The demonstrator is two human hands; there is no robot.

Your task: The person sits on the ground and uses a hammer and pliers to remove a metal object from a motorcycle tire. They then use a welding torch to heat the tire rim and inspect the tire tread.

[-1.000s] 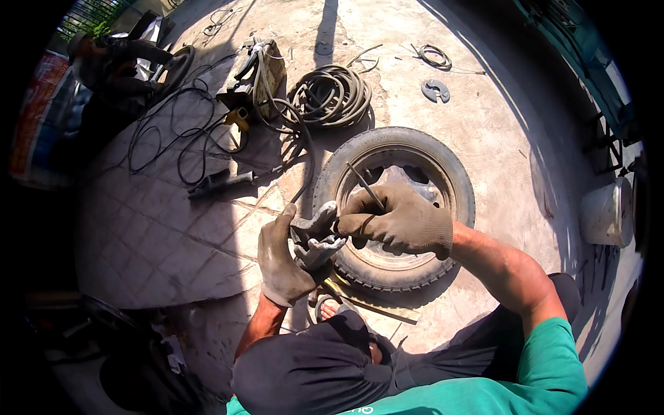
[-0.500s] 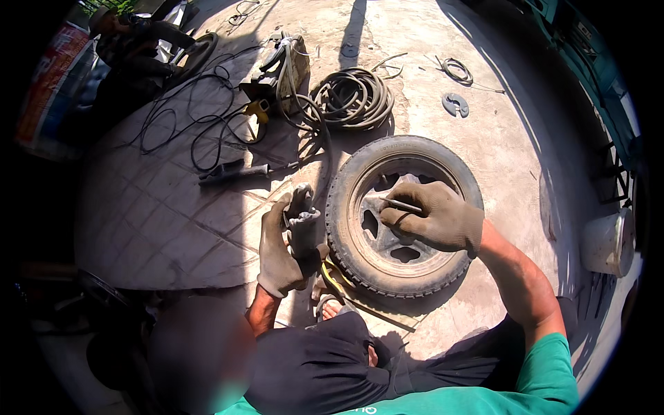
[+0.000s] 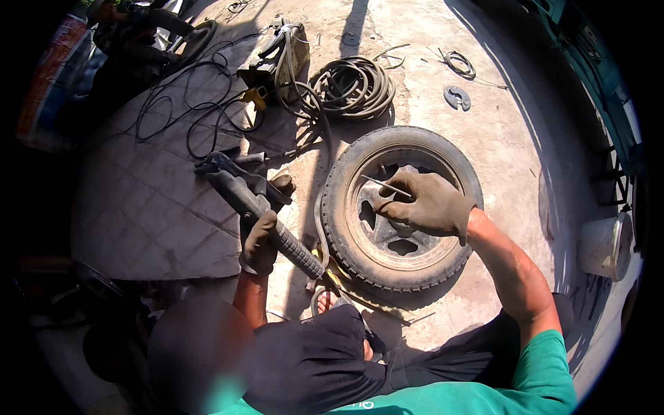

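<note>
My gloved left hand (image 3: pixel 260 241) is closed around a black welding electrode holder (image 3: pixel 299 254) with a ribbed handle, held diagonally beside the wheel. The holder's head points up-left. My gloved right hand (image 3: pixel 432 206) grips a thin metal rod (image 3: pixel 377 181) over the wheel rim, its fingers bent around it. The tyre (image 3: pixel 449 261) lies flat on the pavement around a dusty rim with cut-out openings. A cable runs along the tyre's left side, and a yellowish strip (image 3: pixel 373 310) shows under the tyre's near edge.
A boxy machine (image 3: pixel 259 77) with cables stands beyond my left hand, beside a thick hose coil (image 3: pixel 353 90). A grey notched disc (image 3: pixel 456 98) and thin wire coil (image 3: pixel 460 66) lie farther right. A co-worker (image 3: pixel 142 38) sits upper left. A white bucket (image 3: pixel 602 249) and teal structure (image 3: pixel 598 83) line the right.
My right hand has moved right from my left hand to over the rim with the rod. The object in my left hand has swung out, now showing its long ribbed handle.
</note>
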